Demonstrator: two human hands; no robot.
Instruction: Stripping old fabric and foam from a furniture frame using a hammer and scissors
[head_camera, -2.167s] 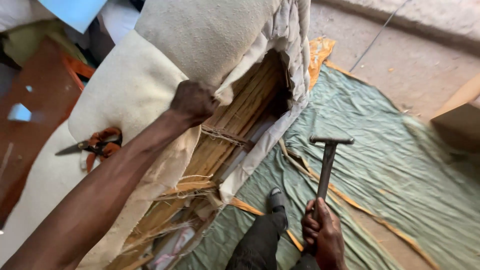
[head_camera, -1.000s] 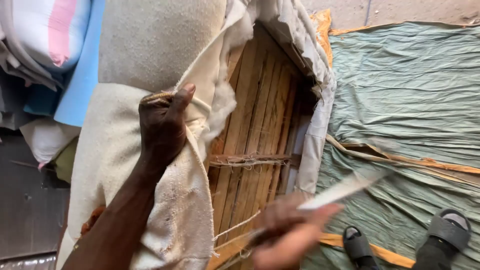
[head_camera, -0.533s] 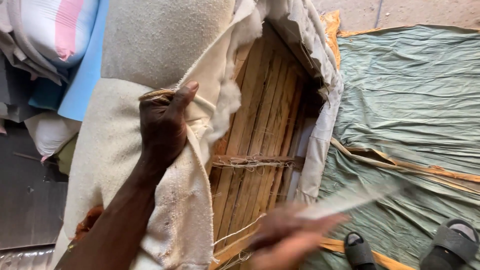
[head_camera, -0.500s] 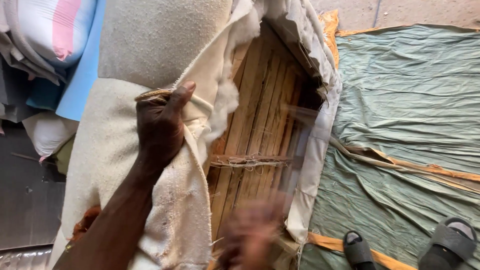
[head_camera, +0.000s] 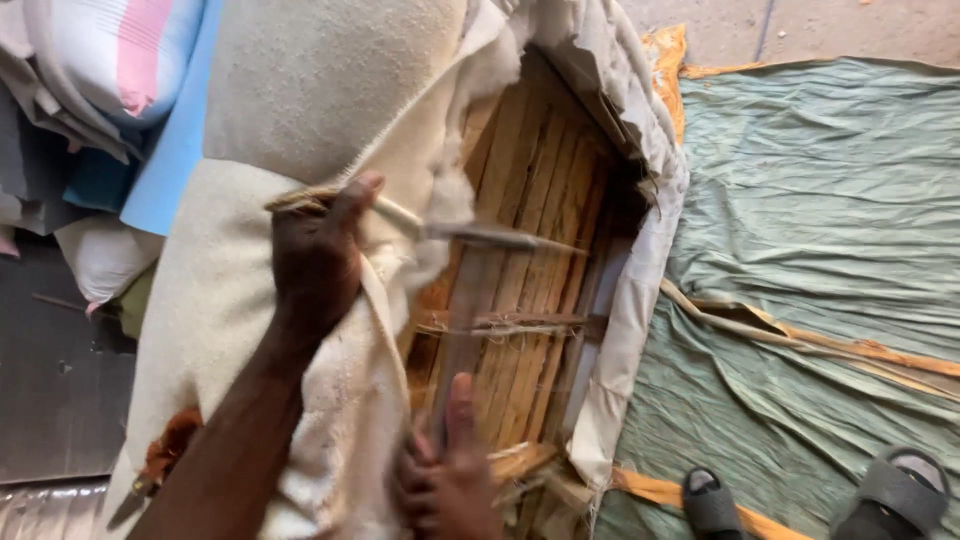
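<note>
A: What have the hands got?

B: The left hand (head_camera: 315, 250) pinches the cream fabric cover (head_camera: 230, 300) over the frame edge, thumb pointing to 2 o'clock. The right hand (head_camera: 445, 480), at 6 o'clock, is closed round the hammer (head_camera: 470, 300), whose blurred head sits just right of that thumb.

A: Doing it well?

B: I'd judge: keep the cloth taut and the thumb clear of the head.

A: Anything inside the open frame?

B: Only wooden slats (head_camera: 540, 250) and a twine-bound crosspiece (head_camera: 500, 322). Green tarpaulin (head_camera: 830, 200) lies at 3 o'clock.

A creased green tarpaulin (head_camera: 830, 250) is spread over the concrete floor (head_camera: 850, 30) at right; folded fabrics (head_camera: 90, 90) are stacked far left.
</note>
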